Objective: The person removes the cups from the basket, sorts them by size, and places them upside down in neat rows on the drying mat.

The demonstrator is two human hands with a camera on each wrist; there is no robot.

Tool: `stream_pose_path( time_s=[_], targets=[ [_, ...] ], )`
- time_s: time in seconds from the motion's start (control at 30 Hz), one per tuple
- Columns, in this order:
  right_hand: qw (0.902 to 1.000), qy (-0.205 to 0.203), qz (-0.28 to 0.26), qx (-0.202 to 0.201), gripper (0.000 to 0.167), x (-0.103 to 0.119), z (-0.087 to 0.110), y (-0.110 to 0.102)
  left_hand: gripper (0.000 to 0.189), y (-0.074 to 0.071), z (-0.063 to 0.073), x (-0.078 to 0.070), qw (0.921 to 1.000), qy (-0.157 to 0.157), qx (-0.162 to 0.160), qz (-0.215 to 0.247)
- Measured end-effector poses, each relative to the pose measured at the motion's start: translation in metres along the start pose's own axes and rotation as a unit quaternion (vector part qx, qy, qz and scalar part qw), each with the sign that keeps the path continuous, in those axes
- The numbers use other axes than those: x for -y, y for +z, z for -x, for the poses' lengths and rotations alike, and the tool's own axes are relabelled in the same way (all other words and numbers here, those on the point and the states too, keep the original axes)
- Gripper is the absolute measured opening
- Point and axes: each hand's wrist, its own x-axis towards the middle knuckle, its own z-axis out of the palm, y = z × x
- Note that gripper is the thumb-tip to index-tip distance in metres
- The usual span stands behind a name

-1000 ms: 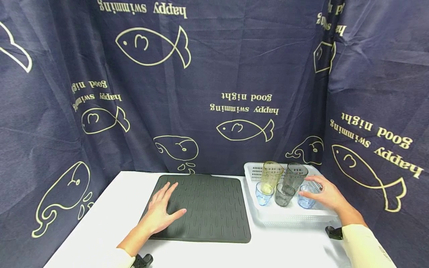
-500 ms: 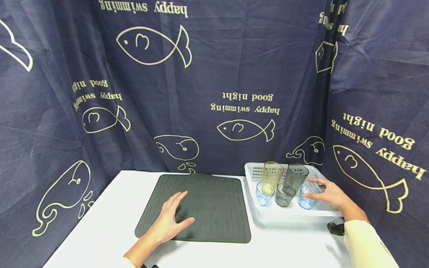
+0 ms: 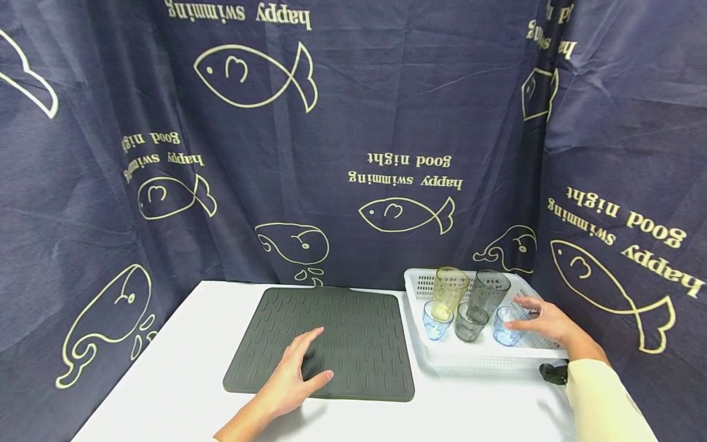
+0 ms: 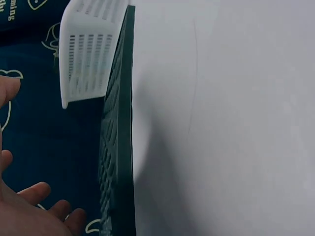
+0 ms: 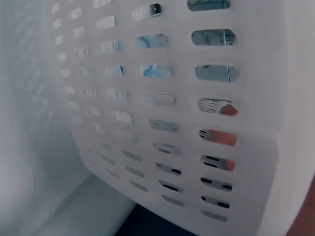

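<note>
My right hand (image 3: 552,322) reaches over the right side of a white slotted plastic basket (image 3: 480,353). Its thumb overlaps the small blue glass (image 3: 503,336) at front right, and the fingers lie by the rim, spread from the thumb. Beside it stand a small grey glass (image 3: 468,330) and another small blue glass (image 3: 435,331). Behind are a tall yellow glass (image 3: 450,285) and a tall grey glass (image 3: 490,287). My left hand (image 3: 293,380) hovers with fingers apart over the front edge of a dark ribbed mat (image 3: 364,350), holding nothing.
The basket wall (image 5: 162,113) fills much of the right wrist view, with fingertips glimpsed through slots. A white table (image 3: 166,380) carries mat and basket. Dark blue curtain (image 3: 331,141) with fish drawings closes off the back and both sides.
My left hand has moved right and toward the table's front, over the mat. The right hand has shifted slightly right against the blue glass. The glasses keep their places in the basket.
</note>
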Motion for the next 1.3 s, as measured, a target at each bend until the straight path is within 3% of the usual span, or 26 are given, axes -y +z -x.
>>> stream_pose_path(
  time_s=[0.43,0.7,0.87,1.1,1.3],
  targets=[
    [0.9978,0.038,0.011,0.053,0.099,-0.01,-0.012,0.004,0.079,0.021,0.005,-0.014,0.9949,0.009,0.049,0.088],
    [0.9958,0.059,0.02,0.066,0.096,-0.009,-0.014,0.006,0.075,0.029,0.004,-0.022,0.9879,0.02,0.068,0.138],
    [0.9959,0.055,-0.012,0.071,0.093,-0.01,-0.015,0.007,0.074,0.035,0.002,-0.027,0.9813,0.022,0.088,0.169],
    [0.9927,0.08,-0.045,0.078,0.093,-0.012,-0.017,0.013,0.072,0.043,0.001,-0.034,0.9761,0.033,0.107,0.186],
    [0.9908,0.088,-0.059,0.084,0.089,-0.013,-0.018,0.015,0.072,0.048,-0.001,-0.034,0.9763,0.03,0.11,0.184]
  ],
)
